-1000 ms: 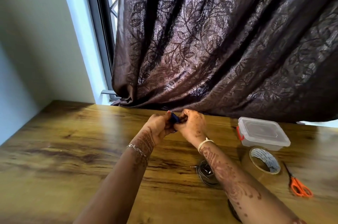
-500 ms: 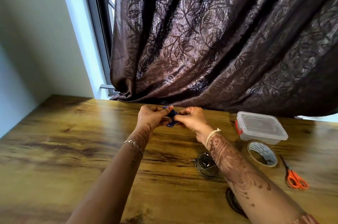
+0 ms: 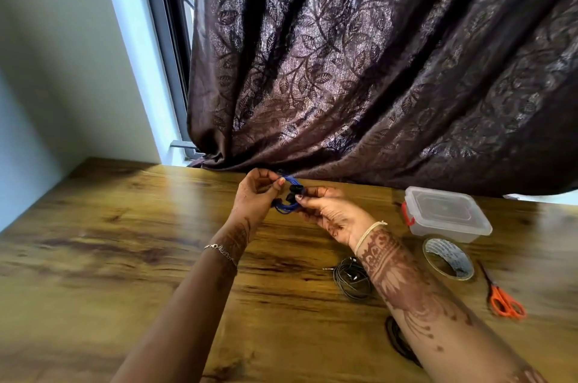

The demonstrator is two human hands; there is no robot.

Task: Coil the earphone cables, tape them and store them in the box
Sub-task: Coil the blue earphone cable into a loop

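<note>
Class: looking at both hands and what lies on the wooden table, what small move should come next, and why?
Probably the right hand should reach for the clear tape roll: the blue coiled earphone cable sits pinched between it and the left hand, with no tape visible on it.

My right forearm (image 3: 416, 288) hides part of both black cable coils (image 3: 350, 281); behind my fingertips (image 3: 281, 181), the blue coil (image 3: 286, 204) is partly covered.

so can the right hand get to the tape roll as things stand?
Probably, once it lets go: the right hand is pinching the blue earphone coil. The tape roll lies uncovered just right of that forearm, nothing between.
</note>
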